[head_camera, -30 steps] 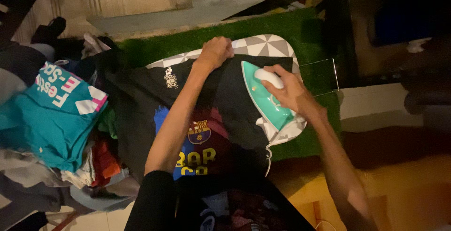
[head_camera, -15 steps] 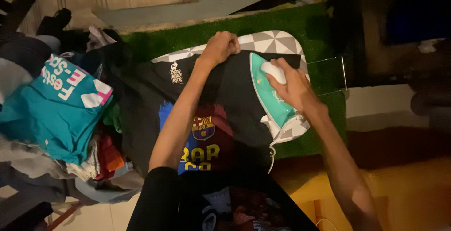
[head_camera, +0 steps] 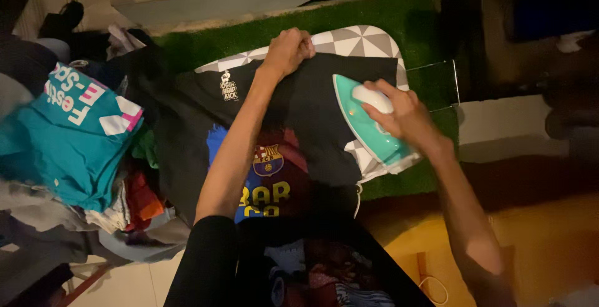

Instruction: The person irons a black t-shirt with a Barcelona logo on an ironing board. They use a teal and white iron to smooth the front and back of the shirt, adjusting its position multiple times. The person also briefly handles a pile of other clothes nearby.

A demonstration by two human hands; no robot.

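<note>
1. The right hand (head_camera: 404, 117) is wrapped tight around the white handle of the teal-and-white plastic steam iron (head_camera: 372, 130) — compared with a second ago the iron is sitting further toward 3 o'clock, near the right edge of the black printed cotton T-shirt (head_camera: 312, 120), tip pointing to about 10 o'clock.
2. The left hand (head_camera: 288, 51) is still fisted on the shirt's far hem at 12 o'clock, fingers curled shut on the fabric, pulling it taut; it is barely shifting between pictures.
3. The T-shirt is lying flat across the grey-and-white triangle-patterned padded ironing board (head_camera: 359, 40), which is resting on the green artificial-grass mat (head_camera: 399, 14); the board's patterned cover is showing at 12 o'clock and under the iron's heel.
4. Judging from the drift — the pressing stroke is working outward across the right half of the shirt, while the crest print at 6 o'clock is staying untouched.
5. At 9 o'clock the teal folded T-shirt (head_camera: 68, 138) is topping a mixed heap of clothes (head_camera: 134, 210), well apart from both hands.
</note>
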